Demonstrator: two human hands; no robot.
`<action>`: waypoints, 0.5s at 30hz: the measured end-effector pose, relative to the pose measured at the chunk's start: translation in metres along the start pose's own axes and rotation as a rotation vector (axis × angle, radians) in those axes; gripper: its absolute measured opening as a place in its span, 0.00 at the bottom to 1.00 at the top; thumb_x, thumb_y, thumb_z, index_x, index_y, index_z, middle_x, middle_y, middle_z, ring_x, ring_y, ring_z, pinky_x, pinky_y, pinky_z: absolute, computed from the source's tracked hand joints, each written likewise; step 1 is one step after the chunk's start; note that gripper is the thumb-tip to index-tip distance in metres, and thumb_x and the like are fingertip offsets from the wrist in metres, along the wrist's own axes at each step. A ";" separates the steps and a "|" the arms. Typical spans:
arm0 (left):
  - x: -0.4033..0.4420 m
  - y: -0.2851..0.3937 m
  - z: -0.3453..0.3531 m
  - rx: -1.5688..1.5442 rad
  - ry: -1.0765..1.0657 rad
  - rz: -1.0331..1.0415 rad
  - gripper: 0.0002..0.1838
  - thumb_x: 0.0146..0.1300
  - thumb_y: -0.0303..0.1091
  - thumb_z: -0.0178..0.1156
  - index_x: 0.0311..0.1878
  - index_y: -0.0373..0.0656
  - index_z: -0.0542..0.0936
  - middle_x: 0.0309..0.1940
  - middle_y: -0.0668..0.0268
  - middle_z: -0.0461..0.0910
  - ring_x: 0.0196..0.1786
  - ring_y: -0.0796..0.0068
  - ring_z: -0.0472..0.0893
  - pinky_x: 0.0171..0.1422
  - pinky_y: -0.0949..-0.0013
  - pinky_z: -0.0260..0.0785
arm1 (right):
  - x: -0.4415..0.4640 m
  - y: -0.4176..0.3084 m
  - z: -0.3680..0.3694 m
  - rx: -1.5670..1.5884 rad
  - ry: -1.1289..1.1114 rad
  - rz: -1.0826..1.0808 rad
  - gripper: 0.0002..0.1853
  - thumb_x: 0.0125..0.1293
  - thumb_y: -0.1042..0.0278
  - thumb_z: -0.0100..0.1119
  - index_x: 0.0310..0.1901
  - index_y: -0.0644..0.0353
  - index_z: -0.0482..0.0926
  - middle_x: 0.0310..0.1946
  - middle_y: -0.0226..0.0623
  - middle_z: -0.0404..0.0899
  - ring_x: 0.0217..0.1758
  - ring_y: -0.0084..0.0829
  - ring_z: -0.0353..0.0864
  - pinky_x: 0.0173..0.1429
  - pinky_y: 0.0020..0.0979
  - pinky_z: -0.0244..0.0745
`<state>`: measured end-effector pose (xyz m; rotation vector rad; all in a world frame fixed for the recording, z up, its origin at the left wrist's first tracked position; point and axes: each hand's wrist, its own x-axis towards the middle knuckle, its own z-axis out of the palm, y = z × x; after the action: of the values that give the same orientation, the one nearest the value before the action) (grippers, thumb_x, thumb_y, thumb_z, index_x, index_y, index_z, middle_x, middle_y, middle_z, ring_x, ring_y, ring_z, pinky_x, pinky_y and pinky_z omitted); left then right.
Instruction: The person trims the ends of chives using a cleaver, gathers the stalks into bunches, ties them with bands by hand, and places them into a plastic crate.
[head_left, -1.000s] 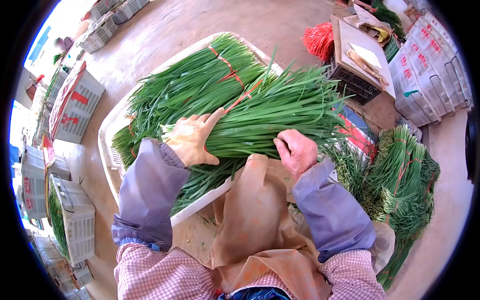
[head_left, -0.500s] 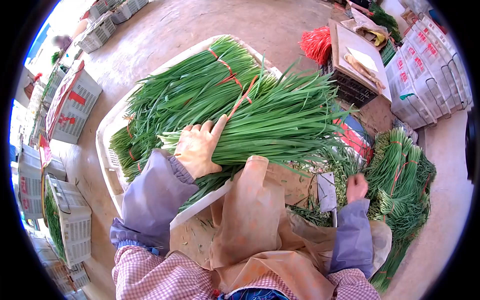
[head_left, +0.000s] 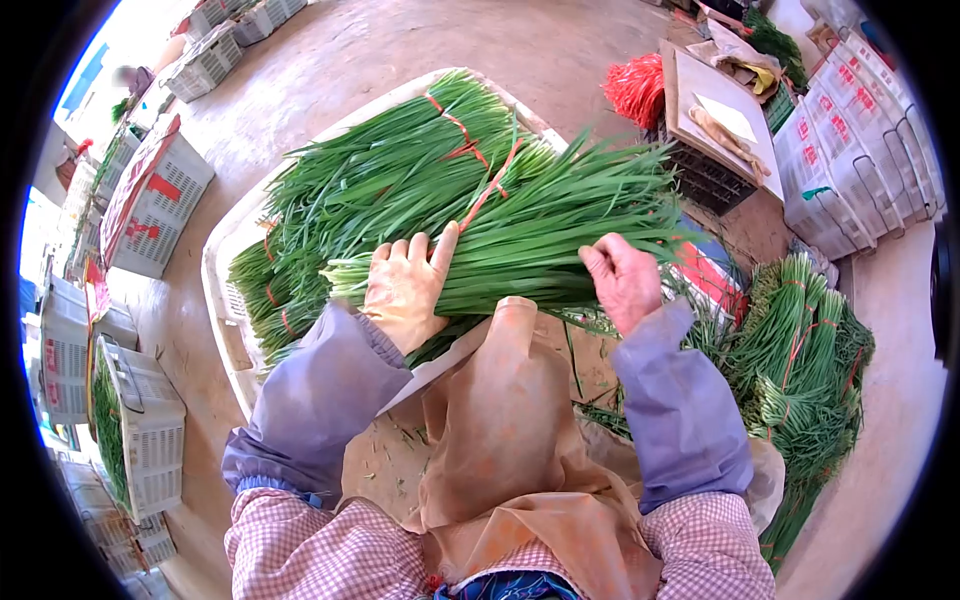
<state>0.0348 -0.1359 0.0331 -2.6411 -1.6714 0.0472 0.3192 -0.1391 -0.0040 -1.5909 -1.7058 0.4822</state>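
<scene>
A bundle of garlic chives (head_left: 540, 235) lies crosswise on top of other chives in a white plastic crate (head_left: 222, 300). My left hand (head_left: 408, 285), apparently in a thin pale glove, grips the bundle near its cut-stem end, fingers over the top. A red tie (head_left: 490, 185) stretches over the bundle just beyond my fingertips. At the leafy end my right hand (head_left: 625, 280) is closed, thumb and forefinger pinched at the lower edge of the leaves. Behind lie more chives (head_left: 370, 165) bound with red ties.
Tied chive bundles (head_left: 795, 360) are heaped on the floor at right. Red tie strands (head_left: 636, 90) hang by a board-topped dark crate (head_left: 715, 170). Stacked white crates (head_left: 850, 140) stand at far right, and several more crates (head_left: 160, 200) line the left. A brown apron (head_left: 500, 430) covers my lap.
My right hand has risen from beside the metal plate at lower right to the leafy end of the chive bundle. My left hand stays on the bundle. The view has shifted slightly.
</scene>
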 end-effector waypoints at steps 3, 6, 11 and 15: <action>0.001 0.000 0.000 -0.009 -0.016 -0.002 0.61 0.41 0.46 0.78 0.77 0.40 0.54 0.56 0.51 0.72 0.61 0.49 0.75 0.74 0.46 0.60 | -0.001 0.015 0.019 0.016 0.109 -0.162 0.14 0.70 0.61 0.63 0.32 0.62 0.75 0.18 0.45 0.71 0.18 0.37 0.73 0.25 0.38 0.66; 0.001 -0.004 0.001 -0.048 -0.005 0.025 0.62 0.41 0.46 0.78 0.77 0.40 0.54 0.57 0.50 0.72 0.62 0.48 0.74 0.75 0.47 0.59 | -0.009 0.032 0.022 0.301 0.185 -0.015 0.13 0.72 0.64 0.61 0.32 0.62 0.75 0.16 0.37 0.69 0.18 0.27 0.69 0.24 0.33 0.63; 0.005 -0.004 -0.005 -0.087 -0.093 0.005 0.63 0.39 0.46 0.78 0.78 0.40 0.53 0.58 0.49 0.72 0.62 0.47 0.74 0.72 0.47 0.62 | -0.019 0.024 0.006 0.586 0.077 0.236 0.14 0.75 0.63 0.58 0.31 0.61 0.76 0.17 0.25 0.70 0.20 0.17 0.64 0.24 0.26 0.60; 0.008 -0.007 -0.011 -0.142 -0.117 0.035 0.64 0.37 0.46 0.79 0.77 0.39 0.54 0.57 0.48 0.73 0.61 0.47 0.75 0.68 0.49 0.64 | -0.011 0.011 0.014 0.205 0.093 -0.027 0.14 0.72 0.66 0.61 0.30 0.63 0.74 0.15 0.29 0.67 0.20 0.20 0.61 0.24 0.29 0.59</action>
<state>0.0321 -0.1256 0.0445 -2.8233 -1.7237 0.0880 0.3160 -0.1444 -0.0243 -1.4203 -1.5536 0.5429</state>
